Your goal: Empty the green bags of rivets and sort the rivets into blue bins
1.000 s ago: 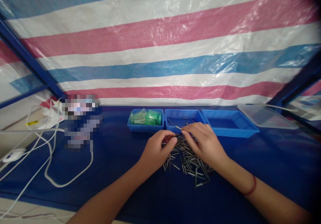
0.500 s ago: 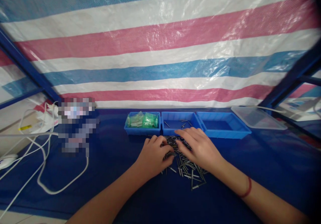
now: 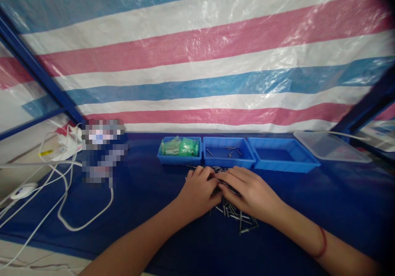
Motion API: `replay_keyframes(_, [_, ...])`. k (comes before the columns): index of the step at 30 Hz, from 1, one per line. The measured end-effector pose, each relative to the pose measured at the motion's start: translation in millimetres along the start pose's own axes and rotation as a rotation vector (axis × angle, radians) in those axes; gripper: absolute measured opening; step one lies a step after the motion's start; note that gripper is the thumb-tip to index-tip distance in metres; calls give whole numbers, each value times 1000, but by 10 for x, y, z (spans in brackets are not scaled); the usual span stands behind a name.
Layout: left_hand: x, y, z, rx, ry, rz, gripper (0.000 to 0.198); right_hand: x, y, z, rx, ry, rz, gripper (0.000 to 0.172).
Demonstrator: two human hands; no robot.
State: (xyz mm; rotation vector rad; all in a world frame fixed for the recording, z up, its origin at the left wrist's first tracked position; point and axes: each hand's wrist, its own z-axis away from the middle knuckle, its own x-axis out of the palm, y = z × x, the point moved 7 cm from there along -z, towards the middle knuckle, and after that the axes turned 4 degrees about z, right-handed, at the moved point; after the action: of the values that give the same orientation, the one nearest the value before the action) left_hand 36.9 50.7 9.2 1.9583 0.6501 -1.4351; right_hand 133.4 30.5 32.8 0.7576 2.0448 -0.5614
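**Two hands crowd one loose pile of pins**

Dozens of small metal pins [image 3: 237, 216] lie in a loose heap on the blue worktop [image 3: 148, 210], just in front of the row of three blue trays at its far edge. Your left hand [image 3: 199, 191] and right hand [image 3: 247, 191] sit on top of that heap, fingertips meeting over its far side, knuckles up and palms down. Both are curled over the pins; whether either one actually pinches a pin I cannot tell, since the fingers hide it.

Watch the stragglers. Several pins have fanned out toward the near edge, and a sweep of your right wrist could roll them further, perhaps off the worktop. With your fingertips this close together you may also pick up more than one pin, or drop one between your hands.

Behind your hands, the middle tray [image 3: 228, 160] holds a few pins, the left tray [image 3: 179, 158] holds green packets [image 3: 180, 146], and the right tray [image 3: 282, 164] looks bare. A white cable [image 3: 86, 222] loops toward the worktop's left edge, well apart from your left forearm.
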Motion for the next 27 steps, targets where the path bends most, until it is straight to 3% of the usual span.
replay_keyframes(7, [-2,39,-1,-26,10,35,14,-64,14,11,37,47,4,20])
replay_keyframes(11, [-50,5,-4,-50,64,105,13,-48,27,0,56,42,-21,13])
replay_keyframes(21, [-216,-135,37,-109,214,501,10,83,91,10,122,-32,-64,15])
replay_keyframes(27, [-205,-168,69,-187,263,720,6,52,25,-4,140,-15,-186,14])
